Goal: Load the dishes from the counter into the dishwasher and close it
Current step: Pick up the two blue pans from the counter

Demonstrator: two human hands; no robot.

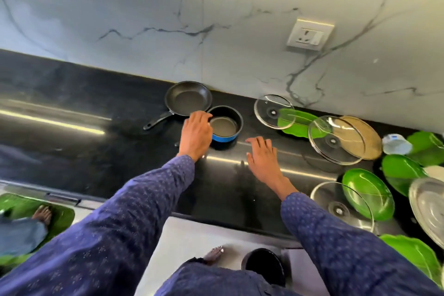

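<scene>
Already the left hand (195, 133) curls over the near rim of the blue saucepan (225, 127), gripping to lift it; the right hand (263, 156) hovers open beside, above the black counter (96, 132), ready to steady it.

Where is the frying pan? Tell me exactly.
In the head view, the frying pan sits on the black counter against the marble wall, just behind-left of the blue saucepan that the left hand grips.
</scene>
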